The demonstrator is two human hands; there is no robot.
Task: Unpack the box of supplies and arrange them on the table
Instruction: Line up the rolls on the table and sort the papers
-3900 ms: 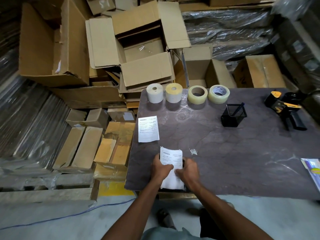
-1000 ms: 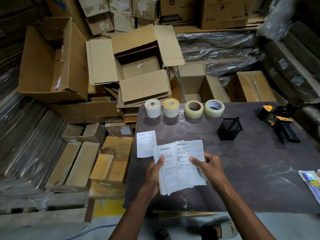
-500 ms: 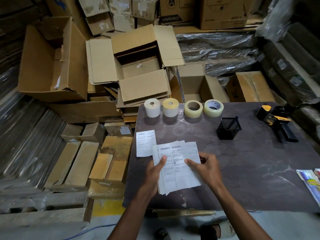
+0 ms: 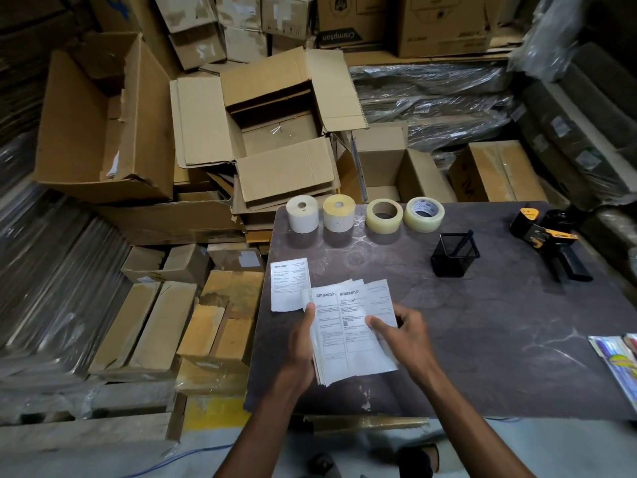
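Observation:
Above the near left part of the dark table (image 4: 482, 339) I hold a fanned stack of printed invoice sheets (image 4: 348, 336). My left hand (image 4: 301, 343) grips the stack's left edge, thumb on top. My right hand (image 4: 403, 336) pinches the right sheets, thumb across the print. One single invoice sheet (image 4: 289, 283) lies flat on the table just left of the stack. Along the far edge stand two label rolls (image 4: 320, 213) and two clear tape rolls (image 4: 404, 214).
A black mesh holder (image 4: 453, 258) with a pen and a yellow-black tape dispenser (image 4: 548, 241) sit at the right. Colourful packets (image 4: 620, 363) lie at the right edge. Open cardboard boxes (image 4: 275, 132) and wrapped bundles crowd the floor behind and left of the table.
I lifted the folded stack off the table's near edge and fanned it out. Over the last second my right hand slid the top sheets leftward, narrowing the fan.

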